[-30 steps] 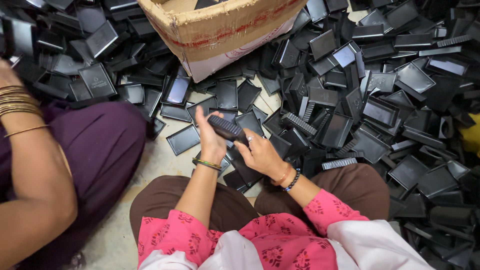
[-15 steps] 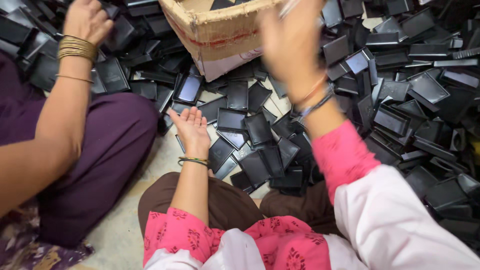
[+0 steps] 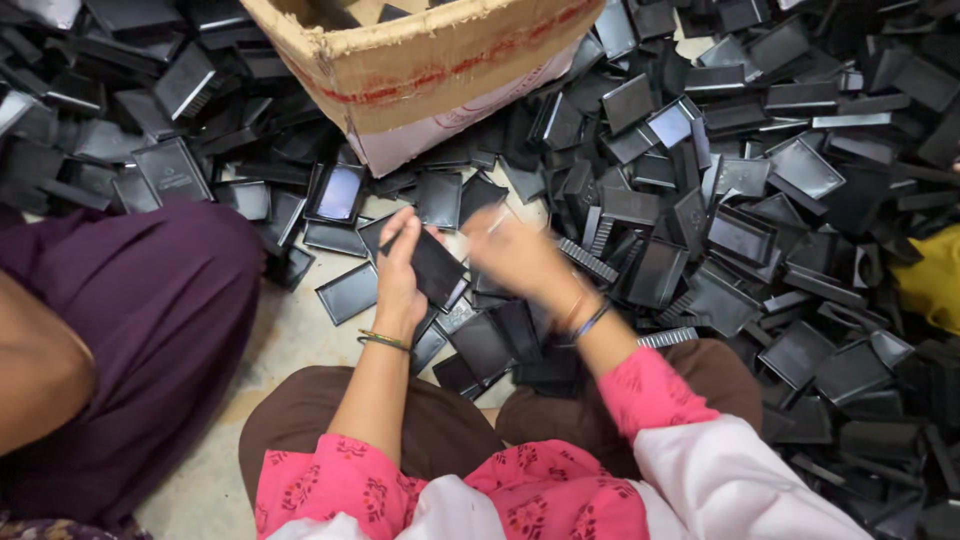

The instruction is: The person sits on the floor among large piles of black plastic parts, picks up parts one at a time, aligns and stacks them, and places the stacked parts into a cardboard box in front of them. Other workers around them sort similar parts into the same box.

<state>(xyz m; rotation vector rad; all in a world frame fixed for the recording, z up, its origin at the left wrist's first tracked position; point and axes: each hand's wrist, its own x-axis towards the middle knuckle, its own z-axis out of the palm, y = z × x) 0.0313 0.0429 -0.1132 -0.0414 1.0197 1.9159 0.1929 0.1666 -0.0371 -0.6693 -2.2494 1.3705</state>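
Our left hand (image 3: 400, 275) is curled around a flat black plastic tray (image 3: 432, 266), held over the floor at the cardboard box's (image 3: 420, 75) six o'clock. Our right hand (image 3: 520, 258), at the tray's three o'clock, is blurred; we cannot tell its grip.

a floor-level workshop: heaps of black plastic trays (image 3: 740, 235) surround a cardboard box (image 3: 430, 70).
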